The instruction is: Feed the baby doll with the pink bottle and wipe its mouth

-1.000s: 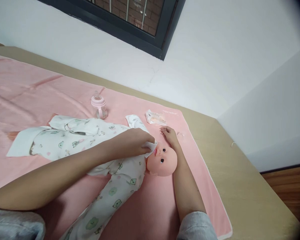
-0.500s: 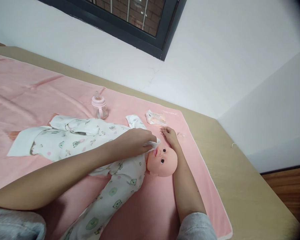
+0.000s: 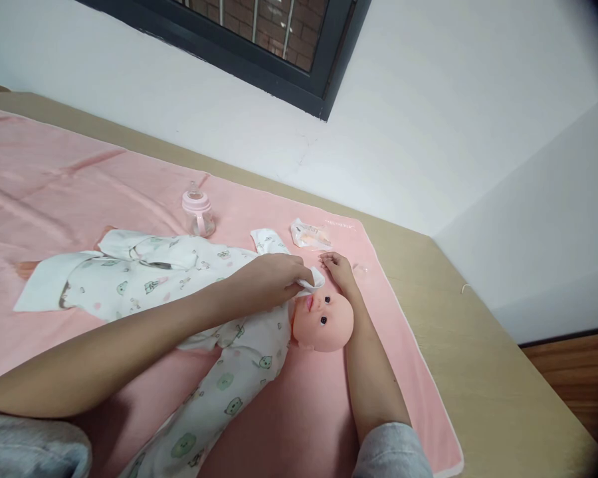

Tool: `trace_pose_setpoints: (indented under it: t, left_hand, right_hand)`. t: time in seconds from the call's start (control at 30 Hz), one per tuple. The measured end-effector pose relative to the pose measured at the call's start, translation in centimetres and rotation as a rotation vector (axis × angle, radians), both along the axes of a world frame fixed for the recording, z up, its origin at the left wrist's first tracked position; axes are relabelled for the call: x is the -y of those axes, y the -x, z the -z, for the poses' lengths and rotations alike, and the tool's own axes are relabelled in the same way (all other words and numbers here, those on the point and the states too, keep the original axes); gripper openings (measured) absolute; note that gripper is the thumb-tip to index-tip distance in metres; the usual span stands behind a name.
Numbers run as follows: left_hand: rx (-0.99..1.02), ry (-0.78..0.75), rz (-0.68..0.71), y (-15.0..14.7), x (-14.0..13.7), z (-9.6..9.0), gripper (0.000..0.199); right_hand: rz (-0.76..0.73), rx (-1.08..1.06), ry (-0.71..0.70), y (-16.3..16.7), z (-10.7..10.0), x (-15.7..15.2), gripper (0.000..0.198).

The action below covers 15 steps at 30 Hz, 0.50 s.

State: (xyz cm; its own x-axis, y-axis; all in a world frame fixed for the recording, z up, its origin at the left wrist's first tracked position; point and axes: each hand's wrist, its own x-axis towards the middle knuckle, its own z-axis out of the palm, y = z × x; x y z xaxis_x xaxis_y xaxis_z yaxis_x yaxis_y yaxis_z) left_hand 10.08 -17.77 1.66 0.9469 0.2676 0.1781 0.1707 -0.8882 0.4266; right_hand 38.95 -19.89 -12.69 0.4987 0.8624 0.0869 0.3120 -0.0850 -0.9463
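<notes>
A baby doll (image 3: 323, 322) lies on its back in a white printed outfit (image 3: 174, 265), its bald head toward the right. My left hand (image 3: 279, 279) reaches across the doll's chest and pinches a small white cloth (image 3: 313, 281) beside the doll's mouth and cheek. The fingertips are partly hidden by the cloth. My right hand (image 3: 339, 271) rests beyond the doll's head with its fingers loosely stretched out, holding nothing. That forearm lies alongside the top of the head. Close to my right fingertips is a clear plastic packet (image 3: 310, 234).
A pink baby bottle (image 3: 198, 214) with a handle stands behind the doll's legs. Under everything, a pink blanket (image 3: 398, 372) covers part of a wooden table (image 3: 478, 372). A white wall (image 3: 403, 133) and a dark-framed window (image 3: 323, 79) border the far side.
My left hand has shifted slightly, and more of the white cloth shows, extending a little to the right along the doll's cheek. My right hand and the doll have stayed put.
</notes>
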Motion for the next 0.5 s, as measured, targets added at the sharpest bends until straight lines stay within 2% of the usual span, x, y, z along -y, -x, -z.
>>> trace_pose_setpoints:
  t: [0.1, 0.27, 0.5]
  left_hand:
    - [0.000, 0.037, -0.010, 0.25, 0.25, -0.67, 0.030]
    - [0.018, 0.144, 0.089, 0.52, 0.72, -1.02, 0.024]
    - [0.022, 0.120, 0.134, 0.28, 0.83, -0.71, 0.021]
  right_hand:
    - [-0.004, -0.011, -0.006, 0.03, 0.05, 0.02, 0.020]
    - [-0.009, -0.016, -0.006, 0.03, 0.17, 0.06, 0.021]
    - [-0.009, -0.008, -0.005, -0.13, 0.26, 0.01, 0.022]
